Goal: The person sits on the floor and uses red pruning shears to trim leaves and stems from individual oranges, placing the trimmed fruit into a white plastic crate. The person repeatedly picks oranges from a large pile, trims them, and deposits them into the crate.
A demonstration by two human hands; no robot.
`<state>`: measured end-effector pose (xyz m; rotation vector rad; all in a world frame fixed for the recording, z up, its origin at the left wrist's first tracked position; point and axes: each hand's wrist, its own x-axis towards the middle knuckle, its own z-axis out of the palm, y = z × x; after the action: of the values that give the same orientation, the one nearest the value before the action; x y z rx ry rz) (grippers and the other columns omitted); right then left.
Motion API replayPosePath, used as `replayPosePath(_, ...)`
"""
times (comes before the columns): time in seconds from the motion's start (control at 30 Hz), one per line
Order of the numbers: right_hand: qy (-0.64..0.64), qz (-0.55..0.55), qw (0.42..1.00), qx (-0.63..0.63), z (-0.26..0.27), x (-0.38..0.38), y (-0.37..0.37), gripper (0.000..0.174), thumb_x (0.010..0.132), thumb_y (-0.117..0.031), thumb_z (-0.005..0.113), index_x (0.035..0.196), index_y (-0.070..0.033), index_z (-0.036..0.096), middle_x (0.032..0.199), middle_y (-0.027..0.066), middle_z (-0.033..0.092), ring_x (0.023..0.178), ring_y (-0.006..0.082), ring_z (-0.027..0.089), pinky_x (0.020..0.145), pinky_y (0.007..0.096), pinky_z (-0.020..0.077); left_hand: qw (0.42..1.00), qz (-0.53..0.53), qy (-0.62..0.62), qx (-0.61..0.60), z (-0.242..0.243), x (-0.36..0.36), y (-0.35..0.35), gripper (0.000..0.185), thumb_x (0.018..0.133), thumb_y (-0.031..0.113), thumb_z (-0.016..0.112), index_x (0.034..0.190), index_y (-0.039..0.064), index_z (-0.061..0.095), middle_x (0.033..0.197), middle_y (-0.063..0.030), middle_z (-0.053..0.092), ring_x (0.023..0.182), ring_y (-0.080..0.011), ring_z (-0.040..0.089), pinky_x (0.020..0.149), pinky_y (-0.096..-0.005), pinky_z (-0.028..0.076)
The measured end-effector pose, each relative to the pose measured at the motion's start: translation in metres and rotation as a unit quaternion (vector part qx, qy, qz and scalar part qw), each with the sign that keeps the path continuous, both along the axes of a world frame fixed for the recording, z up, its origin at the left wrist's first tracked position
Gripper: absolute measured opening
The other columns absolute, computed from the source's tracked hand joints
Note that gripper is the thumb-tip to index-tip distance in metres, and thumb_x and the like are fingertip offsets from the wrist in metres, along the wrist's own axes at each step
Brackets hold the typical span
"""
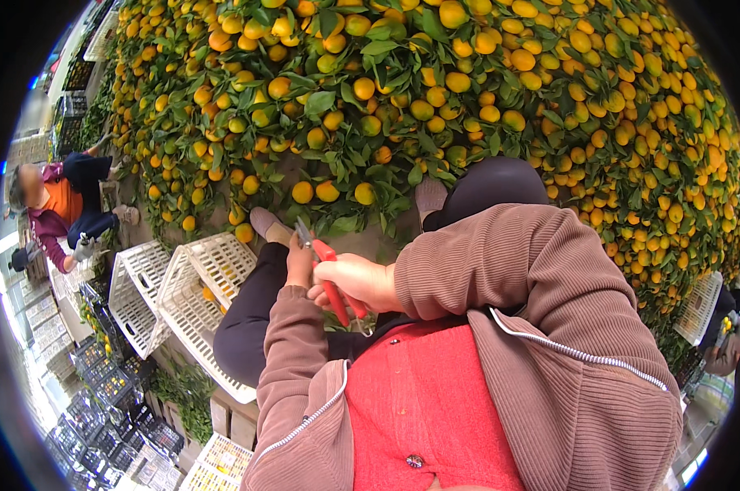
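My right hand (361,281) grips a pair of pruning shears (326,250) with red handles. Their metal blades point up and left, close to my left hand (298,264). That hand reaches out beside my left leg, its fingers partly hidden, so whether it holds anything is unclear. Beyond my shoes rises a large heap of orange citrus fruits (364,89), many partly green and still on leafy stems. A few loose fruits (302,192) lie at its near edge, between my feet. Left of my leg, a white slatted plastic crate (238,261) stands tilted with some fruit inside.
Another white crate (130,301) leans beside it. At far left sits a person (47,236) with a gloved hand. Black plastic baskets (109,386) and cut leafy stems (186,396) lie lower left. A white crate (700,310) and part of another person (726,353) show at right.
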<state>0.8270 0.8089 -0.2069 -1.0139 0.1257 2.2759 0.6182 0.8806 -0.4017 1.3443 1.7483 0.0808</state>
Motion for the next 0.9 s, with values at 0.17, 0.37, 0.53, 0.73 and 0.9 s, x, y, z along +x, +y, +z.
replayPosePath(0.17, 0.056, -0.073, 0.981, 0.17, 0.04, 0.027, 0.034, 0.012, 0.083, -0.014, 0.051, 0.082, -0.002, 0.05, 0.077, 0.0054, 0.059, 0.063, 0.0119, 0.055, 0.056, 0.0241, 0.0455, 0.959, -0.244, 0.011, 0.142, -0.015, 0.059, 0.062, 0.035, 0.088, 0.023, 0.059, 0.116, 0.003, 0.057, 0.105, -0.0215, 0.063, 0.098, -0.0342, 0.061, 0.082, -0.0376, 0.048)
replayPosePath(0.37, 0.062, -0.179, 0.952, 0.241, 0.075, 0.086, 0.056, 0.032, 0.083, -0.019, 0.054, 0.106, 0.003, 0.049, 0.088, 0.0109, 0.062, 0.082, 0.0164, 0.062, 0.077, 0.028, 0.0496, 0.819, -0.463, -0.04, 0.338, 0.005, 0.219, 0.156, 0.034, 0.084, 0.012, 0.057, 0.116, 0.003, 0.056, 0.109, -0.0199, 0.06, 0.104, -0.0377, 0.056, 0.087, -0.0438, 0.046)
replayPosePath(0.53, 0.108, -0.217, 0.961, 0.135, 0.075, 0.115, 0.064, 0.038, 0.084, -0.018, 0.052, 0.115, 0.003, 0.044, 0.1, 0.0147, 0.061, 0.088, 0.0191, 0.061, 0.083, 0.0305, 0.0486, 0.753, -0.525, 0.065, 0.391, -0.024, 0.3, 0.192, 0.039, 0.081, 0.008, 0.058, 0.119, 0.002, 0.053, 0.125, -0.0193, 0.049, 0.118, -0.0369, 0.046, 0.096, -0.0432, 0.043)
replayPosePath(0.73, 0.1, -0.182, 0.976, 0.062, 0.063, 0.119, 0.072, 0.04, 0.083, -0.021, 0.052, 0.114, 0.004, 0.045, 0.104, 0.017, 0.061, 0.088, 0.0204, 0.06, 0.082, 0.0322, 0.0484, 0.743, -0.523, 0.203, 0.364, -0.048, 0.285, 0.206, 0.048, 0.078, 0.012, 0.063, 0.124, 0.012, 0.049, 0.118, -0.0154, 0.053, 0.107, -0.0368, 0.053, 0.087, -0.043, 0.047)
replayPosePath(0.9, 0.109, -0.151, 0.982, 0.035, 0.053, 0.1, 0.064, 0.039, 0.084, -0.024, 0.052, 0.109, 0.006, 0.051, 0.1, 0.014, 0.061, 0.088, 0.0195, 0.059, 0.081, 0.0314, 0.0476, 0.953, -0.204, -0.082, 0.211, -0.019, 0.242, 0.177, 0.052, 0.078, 0.017, 0.069, 0.124, 0.007, 0.047, 0.114, -0.0147, 0.058, 0.096, -0.0292, 0.059, 0.082, -0.0349, 0.05)
